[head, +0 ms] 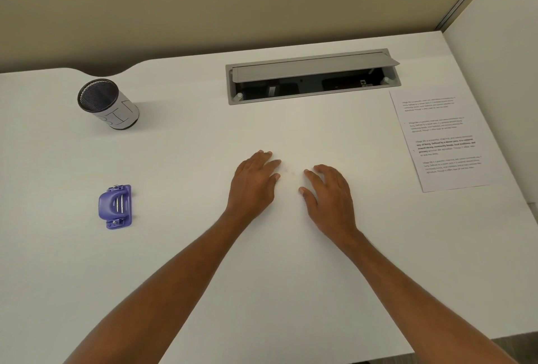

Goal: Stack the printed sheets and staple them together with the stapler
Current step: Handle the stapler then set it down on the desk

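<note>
Lighting is even, soft and moderately bright, with a warm cast. The surface [180, 261] reads off-white without glare. Shadows are faint: a weak one lies right of the cup [108, 104], another at the stapler [115, 206]. Wide-angle distortion bows the surface edges. Text on the sheet [442, 142] is too soft to read. Slight blur throughout.

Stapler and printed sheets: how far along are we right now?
Nothing looks done yet. The printed sheets lie at the desk's far right, unstapled as far as I can see. The purple stapler sits untouched on the left. Both the left hand and right hand rest flat, empty. Stacking and stapling remain.
</note>
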The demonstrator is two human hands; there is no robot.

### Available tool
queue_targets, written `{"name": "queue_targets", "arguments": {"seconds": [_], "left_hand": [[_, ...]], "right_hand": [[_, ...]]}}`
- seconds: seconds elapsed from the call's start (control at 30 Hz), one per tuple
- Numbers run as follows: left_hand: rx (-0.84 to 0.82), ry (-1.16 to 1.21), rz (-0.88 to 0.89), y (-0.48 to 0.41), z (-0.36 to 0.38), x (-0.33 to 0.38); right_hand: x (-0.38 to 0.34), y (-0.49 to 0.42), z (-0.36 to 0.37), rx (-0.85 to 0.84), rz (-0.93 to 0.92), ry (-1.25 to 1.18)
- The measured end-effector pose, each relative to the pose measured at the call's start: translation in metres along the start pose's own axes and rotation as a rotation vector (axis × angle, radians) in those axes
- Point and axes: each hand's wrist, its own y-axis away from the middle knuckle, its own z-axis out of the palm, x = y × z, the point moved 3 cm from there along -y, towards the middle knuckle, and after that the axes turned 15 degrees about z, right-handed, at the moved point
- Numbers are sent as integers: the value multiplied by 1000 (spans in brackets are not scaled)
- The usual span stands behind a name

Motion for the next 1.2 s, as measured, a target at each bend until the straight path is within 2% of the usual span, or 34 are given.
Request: {"name": "queue_targets", "arguments": {"seconds": [0.07, 0.2, 0.37, 0.7, 0.93, 1.2], "left_hand": [[41, 3, -42, -4, -5, -2], [17, 17, -37, -16, -10, -6], [-10, 64, 18, -26, -10, -8], [34, 76, 10, -26, -9, -9], [45, 82, 14, -27, -9, -10], [52, 83, 17, -27, -7, -12]], "right_hand": [[-4, -11, -5, -3, -42, -28], [-18, -42, -17, -232, -98, -11], [-32, -69, -22, -427, -234, 179], [-45, -80, -23, -463, -445, 493], [-57, -94, -25, -540, -431, 541], [-67, -104, -14, -542, -511, 595]]}}
